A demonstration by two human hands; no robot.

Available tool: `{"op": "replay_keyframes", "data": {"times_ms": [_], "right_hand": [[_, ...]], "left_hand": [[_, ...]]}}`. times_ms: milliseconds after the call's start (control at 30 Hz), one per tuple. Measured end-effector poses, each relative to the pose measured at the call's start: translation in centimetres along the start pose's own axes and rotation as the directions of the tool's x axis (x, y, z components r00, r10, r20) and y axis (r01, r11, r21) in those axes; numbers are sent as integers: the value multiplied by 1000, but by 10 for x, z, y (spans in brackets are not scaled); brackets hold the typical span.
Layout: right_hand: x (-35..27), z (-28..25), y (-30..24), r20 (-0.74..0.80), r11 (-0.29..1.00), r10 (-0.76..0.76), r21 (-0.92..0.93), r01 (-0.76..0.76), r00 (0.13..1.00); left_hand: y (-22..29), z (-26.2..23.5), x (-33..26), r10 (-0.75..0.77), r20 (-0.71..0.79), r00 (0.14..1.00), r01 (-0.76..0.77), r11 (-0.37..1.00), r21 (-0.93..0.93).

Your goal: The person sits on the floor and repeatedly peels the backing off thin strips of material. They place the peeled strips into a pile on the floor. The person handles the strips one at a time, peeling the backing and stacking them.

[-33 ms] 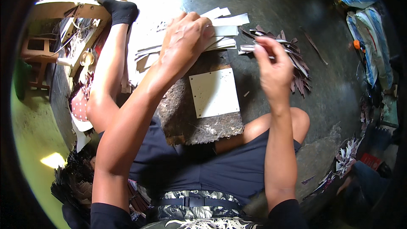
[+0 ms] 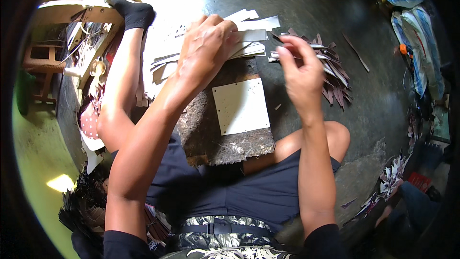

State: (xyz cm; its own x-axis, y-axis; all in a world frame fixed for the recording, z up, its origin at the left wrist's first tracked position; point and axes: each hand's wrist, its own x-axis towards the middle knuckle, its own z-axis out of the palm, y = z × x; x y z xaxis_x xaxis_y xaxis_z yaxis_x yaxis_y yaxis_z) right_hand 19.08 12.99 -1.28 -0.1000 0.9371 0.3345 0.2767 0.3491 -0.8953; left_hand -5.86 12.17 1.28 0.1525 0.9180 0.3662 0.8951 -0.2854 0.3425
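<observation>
My left hand point(image 2: 208, 43) is curled over a pile of white strips point(image 2: 165, 60), its fingertips hidden beneath it. A pale grey strip point(image 2: 254, 35) sticks out to the right from under those fingers and appears gripped. My right hand point(image 2: 304, 74) hovers at the near left side of a heap of dark brown and white strips point(image 2: 338, 69). Its thumb and forefinger are apart, with nothing visible between them. Between my forearms, a white square plate point(image 2: 241, 108) with small dark holes along its edges lies on a rough, dark block point(image 2: 199, 127).
My stretched leg with a black sock point(image 2: 134, 13) lies to the left, beside a wooden frame point(image 2: 72, 12) and a reddish-brown hollow block point(image 2: 43, 57). White and blue plastic bags point(image 2: 419, 38) stand at the far right. A lone brown strip point(image 2: 355, 52) lies on the floor.
My right hand has shifted slightly left and its thumb and forefinger have spread apart. The strip by my left hand now looks greyer, as if tilted. My left hand has barely moved.
</observation>
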Motion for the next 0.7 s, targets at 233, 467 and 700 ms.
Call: {"op": "replay_keyframes", "data": {"times_ms": [233, 467, 700], "right_hand": [[22, 27, -25, 86, 942, -270, -183, 281, 959], [-25, 13, -55, 54, 981, 107, 156, -115, 993], [-30, 11, -68, -16, 987, -135, 84, 136, 991]], "left_hand": [[7, -20, -14, 117, -135, 984, -114, 993, 27], [26, -70, -40, 55, -25, 998, -59, 978, -202], [30, -63, -28, 231, -27, 973, -232, 969, -88]]}}
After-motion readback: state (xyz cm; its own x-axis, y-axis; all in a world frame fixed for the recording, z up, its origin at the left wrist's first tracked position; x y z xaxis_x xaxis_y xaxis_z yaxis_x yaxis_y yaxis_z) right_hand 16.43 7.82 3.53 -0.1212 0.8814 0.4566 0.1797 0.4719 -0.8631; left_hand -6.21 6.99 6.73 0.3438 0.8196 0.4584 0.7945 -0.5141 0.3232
